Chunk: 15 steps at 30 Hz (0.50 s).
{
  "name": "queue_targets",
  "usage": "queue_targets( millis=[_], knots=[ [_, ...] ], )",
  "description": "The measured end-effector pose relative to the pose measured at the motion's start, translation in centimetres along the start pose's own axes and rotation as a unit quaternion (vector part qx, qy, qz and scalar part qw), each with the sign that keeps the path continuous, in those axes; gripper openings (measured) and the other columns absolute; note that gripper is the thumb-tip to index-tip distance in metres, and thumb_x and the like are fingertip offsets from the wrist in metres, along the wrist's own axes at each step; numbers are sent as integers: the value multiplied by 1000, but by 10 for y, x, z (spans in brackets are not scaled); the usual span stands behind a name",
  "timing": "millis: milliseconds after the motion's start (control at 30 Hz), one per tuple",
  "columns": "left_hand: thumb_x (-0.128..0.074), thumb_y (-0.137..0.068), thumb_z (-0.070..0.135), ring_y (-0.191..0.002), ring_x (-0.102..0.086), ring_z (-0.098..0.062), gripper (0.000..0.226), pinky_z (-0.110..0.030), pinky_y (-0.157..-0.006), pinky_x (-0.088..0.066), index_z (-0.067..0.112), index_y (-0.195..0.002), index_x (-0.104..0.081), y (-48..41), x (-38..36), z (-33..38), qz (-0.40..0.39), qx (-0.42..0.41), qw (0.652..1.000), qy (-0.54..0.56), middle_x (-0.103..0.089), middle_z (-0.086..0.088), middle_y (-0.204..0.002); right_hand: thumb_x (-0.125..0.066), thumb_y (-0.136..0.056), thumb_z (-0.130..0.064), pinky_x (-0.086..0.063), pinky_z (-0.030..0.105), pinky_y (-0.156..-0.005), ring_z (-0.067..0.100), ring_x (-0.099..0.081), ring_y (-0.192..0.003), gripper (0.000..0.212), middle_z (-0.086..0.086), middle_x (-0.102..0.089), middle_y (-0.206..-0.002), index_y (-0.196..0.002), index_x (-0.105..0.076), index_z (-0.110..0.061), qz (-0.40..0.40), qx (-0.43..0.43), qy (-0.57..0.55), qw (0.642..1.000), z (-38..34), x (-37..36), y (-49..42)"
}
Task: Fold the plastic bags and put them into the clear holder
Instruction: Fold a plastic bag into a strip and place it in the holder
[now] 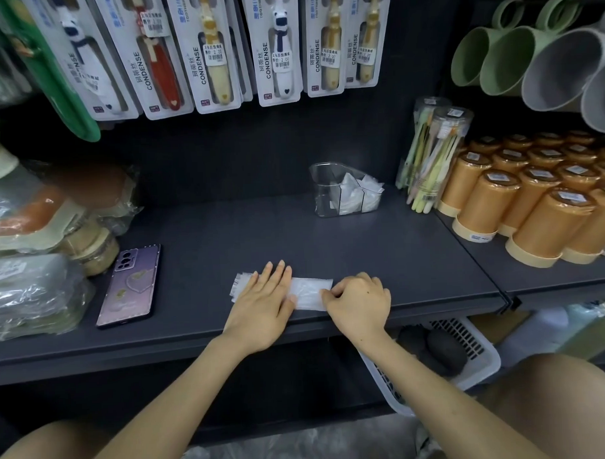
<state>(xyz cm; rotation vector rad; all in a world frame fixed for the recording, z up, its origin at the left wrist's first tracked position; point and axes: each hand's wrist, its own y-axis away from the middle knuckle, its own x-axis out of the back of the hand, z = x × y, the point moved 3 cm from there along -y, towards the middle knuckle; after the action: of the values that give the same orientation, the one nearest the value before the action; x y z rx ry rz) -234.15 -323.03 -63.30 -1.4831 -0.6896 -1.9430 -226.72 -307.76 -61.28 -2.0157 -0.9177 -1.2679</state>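
While I look down through the head camera, my left hand (pixel 262 299) lies flat on the plastic bag (pixel 310 292), fingers straight and close together, pressing its left half onto the dark shelf (pixel 226 239). The bag is a long, narrow white strip lying left to right near the shelf's front edge, and its crinkled left end sticks out past my fingers. My right hand (pixel 360 304) is curled, its fingers and thumb pinching the right end of the strip. My 2 hands are near each other, with a bare stretch of bag between them.

The clear holder (pixel 327 190) stands upright farther back on the same shelf, right of the middle and well apart from my hands. Folded bags (pixel 353 193) sit in its right part, with their white corners poking above the rim.

A purple phone (pixel 130 287) lies face down to the left of my hands. Orange cups (pixel 533 204) crowd the next shelf on the right, just beside 2 clear tubes (pixel 432 156) of toothbrushes. Toothbrush packs (pixel 212 50) hang in a row above. A white basket (pixel 470 360) sits below the shelf.
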Motion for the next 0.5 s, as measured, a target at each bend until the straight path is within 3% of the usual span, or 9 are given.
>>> queue_targets(
  millis=[100,167,233,367,500],
  knots=[
    [-34,-104,35,-146,3,-4,57,-25,-120,1,16,-153,-12,5,10,-1,60,27,982,176,-5,9,-158,-62,-88,-38,-32,30,-79,17,-55,-94,18,-9,-64,-97,-83,-73,-25,8,-16,-91,996,-1,1,1],
    [-43,-102,27,-144,-9,-3,51,-24,-119,-11,18,-150,-29,11,24,-6,127,68,938,314,-22,11,-155,-68,-86,-33,-40,28,-78,13,-60,-84,14,-10,-66,-87,-78,-70,-22,-12,-1,-218,976,2,5,-3],
    [-47,-101,27,-144,-20,-6,45,-20,-113,-16,20,-145,-40,11,36,-10,157,83,933,313,-36,8,-151,-72,-84,-27,-44,21,-70,4,-59,-72,16,-14,-65,-74,-70,-65,-24,-45,31,-301,952,1,17,-6],
    [-60,-93,23,-133,-40,-8,48,-24,-110,-29,23,-139,-47,-1,52,-6,70,48,954,288,-50,9,-139,-73,-83,-21,-48,21,-66,1,-58,-67,23,-13,-63,-68,-65,-60,-29,-97,109,-309,940,-5,40,-21],
    [-64,-88,7,-108,-62,-9,36,-32,-101,-47,18,-122,-63,-9,62,3,-40,30,902,429,-68,2,-113,-72,-84,-16,-47,19,-53,-2,-54,-55,18,-10,-60,-62,-71,-61,-18,-171,157,-328,916,-13,63,-36]
  ],
)
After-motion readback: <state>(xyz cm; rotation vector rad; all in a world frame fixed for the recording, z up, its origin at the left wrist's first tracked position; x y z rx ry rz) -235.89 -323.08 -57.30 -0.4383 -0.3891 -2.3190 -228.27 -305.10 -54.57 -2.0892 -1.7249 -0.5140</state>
